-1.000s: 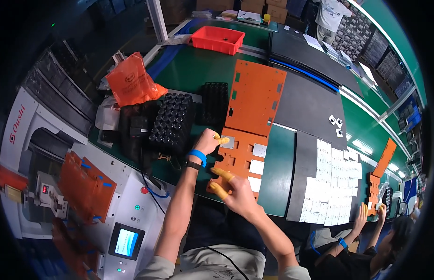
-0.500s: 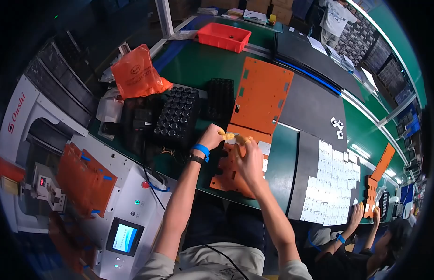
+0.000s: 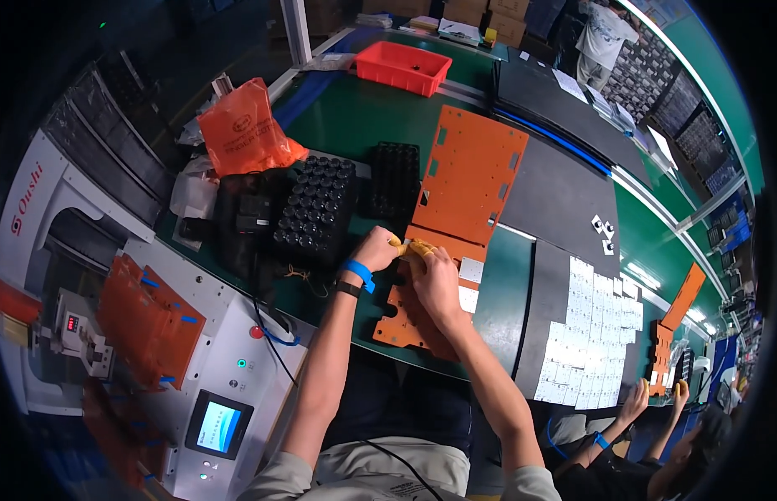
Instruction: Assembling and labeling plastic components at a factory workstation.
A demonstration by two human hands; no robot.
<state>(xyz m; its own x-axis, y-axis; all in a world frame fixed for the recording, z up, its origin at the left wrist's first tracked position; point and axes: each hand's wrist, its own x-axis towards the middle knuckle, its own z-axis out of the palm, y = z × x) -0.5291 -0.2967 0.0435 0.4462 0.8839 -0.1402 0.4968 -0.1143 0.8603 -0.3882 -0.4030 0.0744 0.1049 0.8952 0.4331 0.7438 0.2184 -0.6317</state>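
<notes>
Head view: both hands meet over the flat orange perforated fixture plate (image 3: pixel 409 321) lying at the near edge of the green bench (image 3: pixel 355 117). The left hand (image 3: pixel 377 248) and right hand (image 3: pixel 436 280), yellow-capped fingertips (image 3: pixel 417 247) touching, pinch something too small to tell. Seemingly seating a part; next calls for careful alignment. A black cell tray (image 3: pixel 315 209) sits just left.

Green workbench (image 3: pixel 355 117), dark surroundings, black mats (image 3: pixel 564 200).
</notes>
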